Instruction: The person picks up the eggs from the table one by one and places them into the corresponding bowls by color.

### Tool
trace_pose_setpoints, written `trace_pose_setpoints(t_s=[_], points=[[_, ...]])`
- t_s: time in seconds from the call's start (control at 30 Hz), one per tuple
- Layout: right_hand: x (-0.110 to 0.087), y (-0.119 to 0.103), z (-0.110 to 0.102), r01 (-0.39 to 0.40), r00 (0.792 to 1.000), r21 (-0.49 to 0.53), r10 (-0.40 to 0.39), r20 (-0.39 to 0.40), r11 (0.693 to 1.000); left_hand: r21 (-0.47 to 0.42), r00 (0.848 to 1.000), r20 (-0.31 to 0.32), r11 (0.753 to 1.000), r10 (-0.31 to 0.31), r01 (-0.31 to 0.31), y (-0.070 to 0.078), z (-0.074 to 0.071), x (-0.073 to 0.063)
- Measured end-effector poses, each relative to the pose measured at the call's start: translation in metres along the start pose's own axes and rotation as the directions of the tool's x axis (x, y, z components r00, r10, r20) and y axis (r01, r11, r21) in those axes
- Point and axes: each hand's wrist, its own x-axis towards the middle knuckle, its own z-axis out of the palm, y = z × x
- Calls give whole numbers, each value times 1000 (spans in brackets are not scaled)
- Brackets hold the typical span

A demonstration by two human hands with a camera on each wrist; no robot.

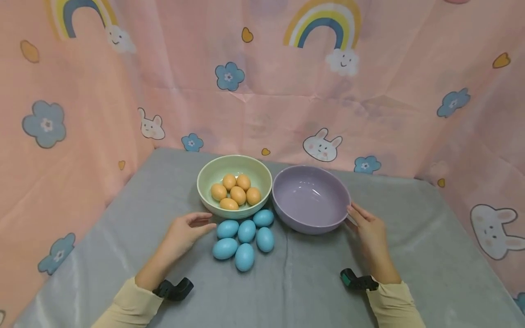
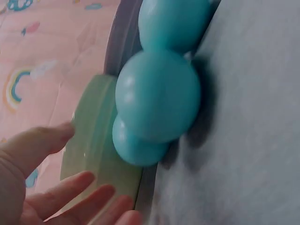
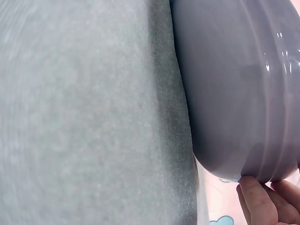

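In the head view, a green bowl [image 1: 205, 202] holds several orange eggs [image 1: 238, 195]. A purple bowl [image 1: 303, 214] stands right beside it with nothing inside. Several blue eggs [image 1: 244, 257] lie grouped on the cloth in front of the bowls. My left hand [image 1: 188, 232] is at the green bowl's near left side, fingertips close to the leftmost blue eggs; the left wrist view shows its fingers spread with nothing between them. With its fingertips, my right hand [image 1: 371, 232] touches the outside of the purple bowl at its right; in the right wrist view they meet its outer wall.
A grey cloth [image 1: 311, 282] covers the table. Behind and to both sides hangs a pink curtain [image 1: 270, 114] printed with rainbows, rabbits and flowers. Each wrist wears a black camera mount, such as the left one [image 1: 176, 290], just above the cloth.
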Motion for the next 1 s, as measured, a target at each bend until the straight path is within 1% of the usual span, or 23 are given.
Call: trace_pose_setpoints(t_s=[0.07, 0.13, 0.23, 0.43, 0.57, 0.77, 0.9, 1.0], points=[[0, 0, 0, 13, 1000, 15, -13, -1, 1000, 8, 999, 45, 1000, -3, 3, 0, 4, -6], [0, 1, 0, 23, 1000, 30, -23, -2, 999, 6, 997, 76, 1000, -18, 18, 0, 7, -12], [0, 2, 0, 20, 1000, 26, -20, -8, 999, 19, 995, 99, 999, -30, 28, 0, 11, -20], [1, 0, 0, 5, 1000, -8, -5, -11, 1000, 51, 997, 72, 999, -19, 15, 0, 20, -30], [1, 0, -1, 8, 1000, 10, -8, -7, 1000, 54, 998, 59, 998, -21, 18, 1, 25, -33], [1, 0, -2, 11, 1000, -25, -10, 16, 1000, 37, 999, 37, 999, -28, 27, 1, 31, -35], [3, -1, -1, -3, 1000, -32, 3, 18, 999, 38, 1000, 25, 999, 4, -5, 2, 34, -37], [3, 0, -1, -5, 1000, -21, 5, 14, 1000, 49, 1000, 4, 999, 20, -21, 3, 37, -38]])
